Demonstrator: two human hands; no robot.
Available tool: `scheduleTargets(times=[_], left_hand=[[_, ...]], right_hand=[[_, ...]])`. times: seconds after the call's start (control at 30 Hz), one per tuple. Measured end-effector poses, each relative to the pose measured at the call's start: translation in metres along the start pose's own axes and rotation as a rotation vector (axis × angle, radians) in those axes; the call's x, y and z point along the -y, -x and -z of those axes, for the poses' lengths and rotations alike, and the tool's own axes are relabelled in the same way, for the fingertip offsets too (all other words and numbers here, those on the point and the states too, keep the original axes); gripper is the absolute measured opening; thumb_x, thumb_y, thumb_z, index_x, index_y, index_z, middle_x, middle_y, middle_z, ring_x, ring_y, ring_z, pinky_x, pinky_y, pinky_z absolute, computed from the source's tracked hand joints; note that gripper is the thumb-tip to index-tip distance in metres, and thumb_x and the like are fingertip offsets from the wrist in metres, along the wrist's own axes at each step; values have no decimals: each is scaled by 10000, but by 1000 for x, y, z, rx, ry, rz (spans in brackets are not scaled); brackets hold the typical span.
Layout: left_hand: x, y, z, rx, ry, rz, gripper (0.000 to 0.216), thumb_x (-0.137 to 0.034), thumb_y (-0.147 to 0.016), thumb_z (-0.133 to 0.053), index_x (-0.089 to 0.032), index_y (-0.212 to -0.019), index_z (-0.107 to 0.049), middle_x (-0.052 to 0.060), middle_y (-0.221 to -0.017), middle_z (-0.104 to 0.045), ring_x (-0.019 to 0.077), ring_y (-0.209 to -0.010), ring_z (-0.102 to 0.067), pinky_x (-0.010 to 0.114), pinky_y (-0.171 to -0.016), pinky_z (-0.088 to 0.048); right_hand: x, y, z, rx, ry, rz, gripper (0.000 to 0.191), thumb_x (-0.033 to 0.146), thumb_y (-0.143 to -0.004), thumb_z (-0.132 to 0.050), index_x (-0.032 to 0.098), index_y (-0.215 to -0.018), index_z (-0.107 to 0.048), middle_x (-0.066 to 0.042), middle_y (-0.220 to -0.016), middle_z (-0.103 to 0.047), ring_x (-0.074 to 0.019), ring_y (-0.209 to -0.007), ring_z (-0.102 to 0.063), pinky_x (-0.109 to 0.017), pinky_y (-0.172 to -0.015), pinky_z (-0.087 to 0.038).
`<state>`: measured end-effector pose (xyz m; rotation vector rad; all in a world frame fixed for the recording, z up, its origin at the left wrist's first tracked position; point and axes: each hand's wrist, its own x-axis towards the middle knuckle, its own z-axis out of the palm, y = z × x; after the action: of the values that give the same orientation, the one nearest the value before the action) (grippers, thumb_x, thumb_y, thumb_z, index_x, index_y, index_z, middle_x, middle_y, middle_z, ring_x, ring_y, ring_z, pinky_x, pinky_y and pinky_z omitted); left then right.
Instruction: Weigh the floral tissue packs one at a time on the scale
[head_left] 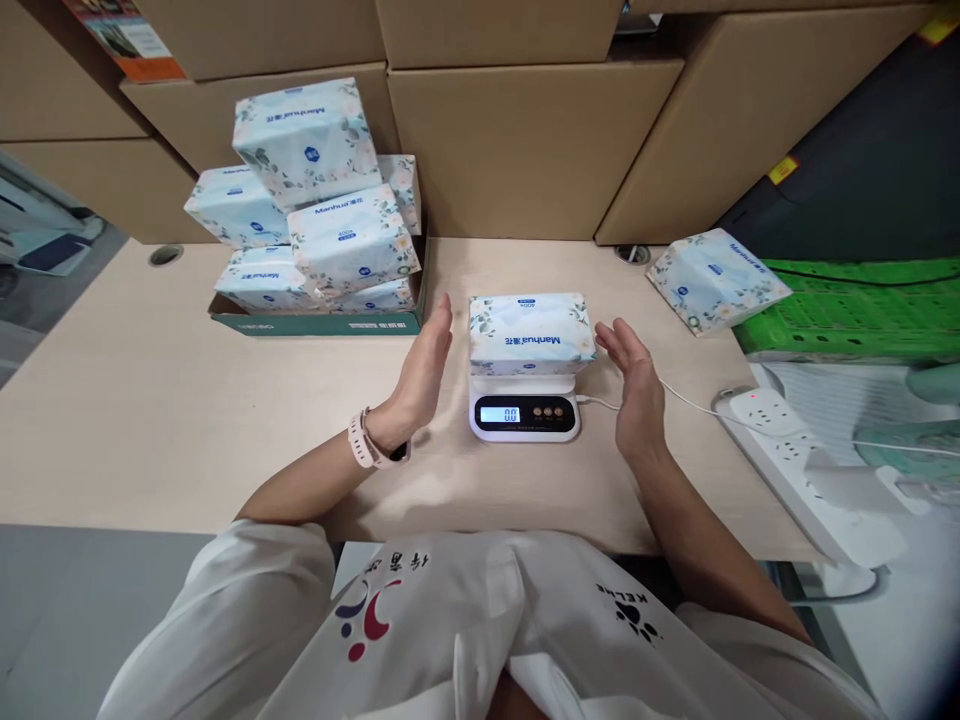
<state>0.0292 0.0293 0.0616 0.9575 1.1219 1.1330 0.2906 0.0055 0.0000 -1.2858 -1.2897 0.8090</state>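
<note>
A pack of tissues (pixel 531 333) with a blue floral wrapper lies on the white digital scale (pixel 525 420), whose lit display reads 0.0. To the left of the pack, my left hand (pixel 426 375) is held upright with its fingers straight, a small gap away from it. On the other side, my right hand (pixel 639 390) has its fingers stretched out beside the pack's right end, close to it but apparently not gripping. Neither hand holds anything. A pink-strapped watch (pixel 375 445) circles my left wrist.
Several tissue packs (pixel 352 240) are piled in a green shallow box (pixel 322 322) at the back left. Another tissue pack (pixel 718 280) sits at the right, near a green crate (pixel 855 310). A power strip (pixel 795 450) lies along the right edge. Cardboard boxes (pixel 517 150) wall the back.
</note>
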Motion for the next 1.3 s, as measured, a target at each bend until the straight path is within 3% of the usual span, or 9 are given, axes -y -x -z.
scheduleTargets(times=[0.3, 0.83, 1.3], left_hand=[[-10, -2, -2, -42, 73, 75, 727, -550, -1055, -444, -252, -1708, -332, 0, -1824, -209, 212, -1703, -197, 346, -1389, -202], [-14, 0, -4, -27, 48, 99, 712, -468, -1101, -319, -170, -1737, -206, 21, -1832, -176, 160, -1696, -213, 341, -1391, -197], [-18, 3, -5, -31, 26, 115, 695, -469, -1097, -351, -208, -1733, -250, 16, -1824, -225, 192, -1695, -224, 351, -1395, -198]], right_hand=[[5, 3, -5, 21, -1, -4, 754, 788, -1009, -349, 306, -1531, -601, -92, -1532, -674, -316, -1515, -568, -595, -1335, -363], [1, 2, -4, 9, -43, 23, 706, 755, -1028, -385, 294, -1505, -626, -91, -1509, -693, -310, -1479, -607, -595, -1308, -403], [7, 2, -7, 19, 9, -10, 772, 826, -975, -396, 302, -1493, -626, -97, -1533, -674, -331, -1500, -584, -609, -1303, -405]])
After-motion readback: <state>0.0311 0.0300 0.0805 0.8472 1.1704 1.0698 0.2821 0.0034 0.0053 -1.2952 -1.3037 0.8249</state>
